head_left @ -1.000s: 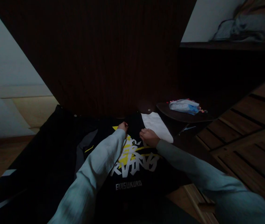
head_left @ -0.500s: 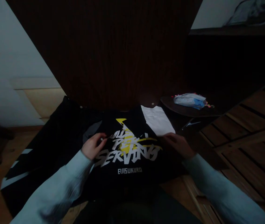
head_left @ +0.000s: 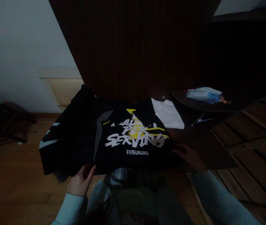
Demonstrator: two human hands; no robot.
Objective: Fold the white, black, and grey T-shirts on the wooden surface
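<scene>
Pinching near edge of black printed garment (head_left: pixel 136 142), centre of frame, with left hand (head_left: pixel 80 182); can't tell whether gripping with right hand (head_left: pixel 189 156), at right edge. Likely light, soft, floppy; best taken by both near corners.

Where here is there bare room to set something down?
Floor between the stool and the striped black cloth looks bare; so does the dark surface between the right hand and the slats, though dimly lit. The shirt and white cloth crowd the middle.
</scene>
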